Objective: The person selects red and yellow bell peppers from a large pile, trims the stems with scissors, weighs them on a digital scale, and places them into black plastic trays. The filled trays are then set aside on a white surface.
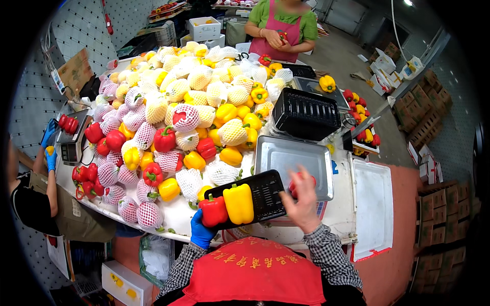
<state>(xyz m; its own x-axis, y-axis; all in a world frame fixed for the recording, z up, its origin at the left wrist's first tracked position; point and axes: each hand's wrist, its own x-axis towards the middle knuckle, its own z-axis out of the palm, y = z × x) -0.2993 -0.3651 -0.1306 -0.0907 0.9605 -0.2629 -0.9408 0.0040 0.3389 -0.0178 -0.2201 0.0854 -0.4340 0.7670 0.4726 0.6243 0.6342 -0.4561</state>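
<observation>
My left hand, in a blue glove, grips the left end of a black plastic tray. A red bell pepper and a yellow bell pepper sit side by side in its left part; the right part is bare. My bare right hand is blurred, fingers spread, over the near part of a metal pan. Partly hidden behind those fingers is another red pepper; whether I hold it or it lies in the pan is unclear.
Loose and foam-netted peppers heap across the white table. Stacked black trays stand beyond the pan, and a white foam box is at right. A blue-gloved co-worker is by a scale; another person holds a pepper opposite.
</observation>
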